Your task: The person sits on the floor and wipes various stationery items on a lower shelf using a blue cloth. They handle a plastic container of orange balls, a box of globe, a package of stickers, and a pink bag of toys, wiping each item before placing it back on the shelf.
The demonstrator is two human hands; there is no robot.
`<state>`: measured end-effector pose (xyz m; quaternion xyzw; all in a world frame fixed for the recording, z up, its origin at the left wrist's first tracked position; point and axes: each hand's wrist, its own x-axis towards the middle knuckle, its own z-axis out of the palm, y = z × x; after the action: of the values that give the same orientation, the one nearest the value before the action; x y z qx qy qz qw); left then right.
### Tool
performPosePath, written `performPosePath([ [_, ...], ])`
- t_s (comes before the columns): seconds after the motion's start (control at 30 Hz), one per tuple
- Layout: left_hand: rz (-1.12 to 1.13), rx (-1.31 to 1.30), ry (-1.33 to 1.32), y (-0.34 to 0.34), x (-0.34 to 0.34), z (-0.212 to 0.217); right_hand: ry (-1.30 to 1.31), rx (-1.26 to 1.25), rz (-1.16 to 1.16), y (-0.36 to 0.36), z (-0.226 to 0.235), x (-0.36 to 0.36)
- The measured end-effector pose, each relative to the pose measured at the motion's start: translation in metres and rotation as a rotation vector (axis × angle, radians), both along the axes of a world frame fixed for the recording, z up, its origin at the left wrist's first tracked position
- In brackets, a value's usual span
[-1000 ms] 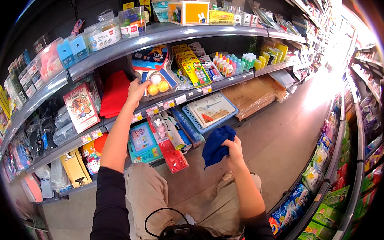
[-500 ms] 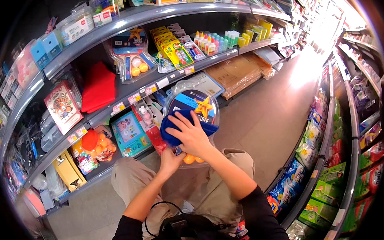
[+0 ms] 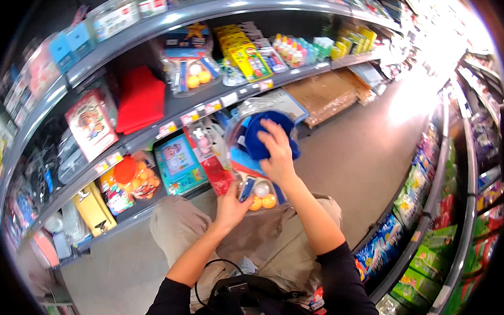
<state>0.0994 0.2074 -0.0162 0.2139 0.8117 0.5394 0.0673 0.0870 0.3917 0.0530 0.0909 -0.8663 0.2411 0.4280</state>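
A clear blister pack with a table tennis set [image 3: 242, 160] is tilted above my lap, orange and white balls showing at its lower end. My left hand [image 3: 231, 210] grips that pack near its lower left edge. On its upper face lies a bunched blue cloth [image 3: 256, 139], covering much of the printed card. My right hand [image 3: 280, 156] holds the cloth against the pack, fingers bent over it and somewhat blurred.
A similar table tennis pack [image 3: 184, 54] stands on the shelf ahead, beside yellow packets [image 3: 243, 55] and a red folded cloth [image 3: 142, 100]. Lower down are a teal boxed toy [image 3: 180, 163] and a netted bag of orange balls [image 3: 139, 181]. Bagged goods [image 3: 380, 247] line the right.
My right hand and the blue cloth have slid up and to the right over the pack, uncovering its lower part. The whole view has shifted slightly.
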Motion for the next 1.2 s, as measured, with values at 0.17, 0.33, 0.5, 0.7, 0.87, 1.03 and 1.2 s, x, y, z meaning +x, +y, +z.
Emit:
performPosePath([
  [0.17, -0.038, 0.139, 0.024, -0.005, -0.011, -0.018, -0.268, 0.228, 0.251, -0.049, -0.005, 0.02],
  [0.33, 0.048, 0.237, -0.022, -0.008, -0.01, -0.019, -0.015, 0.147, -0.027, -0.017, 0.01, 0.012],
  [0.5, 0.07, 0.201, 0.006, -0.013, -0.033, 0.029, 0.096, -0.482, -0.365, 0.048, -0.01, 0.01],
  [0.7, 0.078, 0.289, 0.07, -0.011, -0.14, 0.086, -0.088, -1.403, -0.034, 0.037, -0.002, 0.025],
  [0.87, 0.377, -0.016, 0.397, -0.002, -0.218, 0.111, -0.169, -1.482, 0.06, 0.025, 0.0, 0.029],
  [1.03, 0.428, 0.109, 0.449, 0.003, -0.284, 0.114, -0.253, -1.544, 0.102, 0.028, -0.006, 0.021],
  [1.2, 0.402, 0.108, 0.512, 0.01, -0.323, 0.09, -0.299, -1.553, 0.119, 0.026, -0.005, 0.014],
])
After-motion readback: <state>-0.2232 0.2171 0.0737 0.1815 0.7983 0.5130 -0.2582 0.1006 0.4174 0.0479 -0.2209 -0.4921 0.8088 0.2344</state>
